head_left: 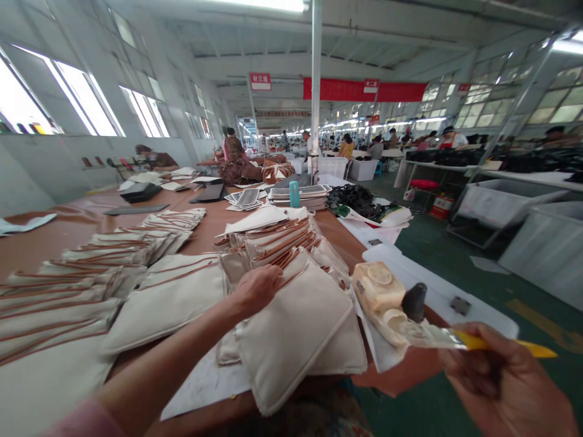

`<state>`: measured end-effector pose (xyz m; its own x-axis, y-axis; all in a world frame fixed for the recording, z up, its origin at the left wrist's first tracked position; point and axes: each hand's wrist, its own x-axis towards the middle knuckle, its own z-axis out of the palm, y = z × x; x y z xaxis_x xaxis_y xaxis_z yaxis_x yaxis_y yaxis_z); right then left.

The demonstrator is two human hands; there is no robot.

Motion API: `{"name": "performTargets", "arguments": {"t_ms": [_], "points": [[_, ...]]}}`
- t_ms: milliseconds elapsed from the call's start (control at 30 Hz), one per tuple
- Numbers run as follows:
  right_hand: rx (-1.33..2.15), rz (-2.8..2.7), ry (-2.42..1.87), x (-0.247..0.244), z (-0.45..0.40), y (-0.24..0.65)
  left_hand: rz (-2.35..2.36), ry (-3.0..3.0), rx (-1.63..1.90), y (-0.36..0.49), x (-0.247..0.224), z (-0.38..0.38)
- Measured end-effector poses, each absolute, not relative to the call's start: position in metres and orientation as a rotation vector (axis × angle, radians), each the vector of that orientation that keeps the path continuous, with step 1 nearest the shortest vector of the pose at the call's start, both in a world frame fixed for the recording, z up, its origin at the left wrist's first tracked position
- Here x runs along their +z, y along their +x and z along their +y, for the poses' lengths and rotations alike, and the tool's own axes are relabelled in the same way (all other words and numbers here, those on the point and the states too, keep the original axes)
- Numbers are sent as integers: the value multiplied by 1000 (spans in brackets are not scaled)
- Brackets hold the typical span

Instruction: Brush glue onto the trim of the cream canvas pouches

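My left hand (260, 287) is closed at the brown-trimmed upper edge of a cream fabric piece (296, 328), which lies on another cream piece at the table's front edge. In my right hand (505, 370) is a brush with a yellow handle (476, 341). Its pale, coated bristles (423, 334) are at the mouth of a messy plastic glue container (380, 288). Beside the container stands a dark cone-shaped object (414, 301). Behind my left hand is a pile of cream pieces with brown edging (273, 237).
Overlapping rows of cream pieces (95, 267) cover the left of the brown table (339, 233). A teal bottle (294, 194) stands by stacked panels (305, 197). White bins (505, 197) are at right; several people work farther back.
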<state>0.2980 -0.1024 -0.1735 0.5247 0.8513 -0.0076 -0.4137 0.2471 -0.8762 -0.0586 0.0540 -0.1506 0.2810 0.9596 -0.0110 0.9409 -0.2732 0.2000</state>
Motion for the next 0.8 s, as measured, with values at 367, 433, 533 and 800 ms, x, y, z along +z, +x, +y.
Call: {"name": "performTargets", "arguments": {"t_ms": [367,433,533,800], "points": [[1112,-269,-986,-198,-106,288,1796,1847,331,9,-198,121],[1094,-291,-969,-194,-105,286,1659,1808,411,9,-196,114],[1034,-320,-940,-180,-100,281,1440,1780,514,9,-183,91],[764,-696,-866,-148,-81,262,731,1506,507,8,-133,8]]}}
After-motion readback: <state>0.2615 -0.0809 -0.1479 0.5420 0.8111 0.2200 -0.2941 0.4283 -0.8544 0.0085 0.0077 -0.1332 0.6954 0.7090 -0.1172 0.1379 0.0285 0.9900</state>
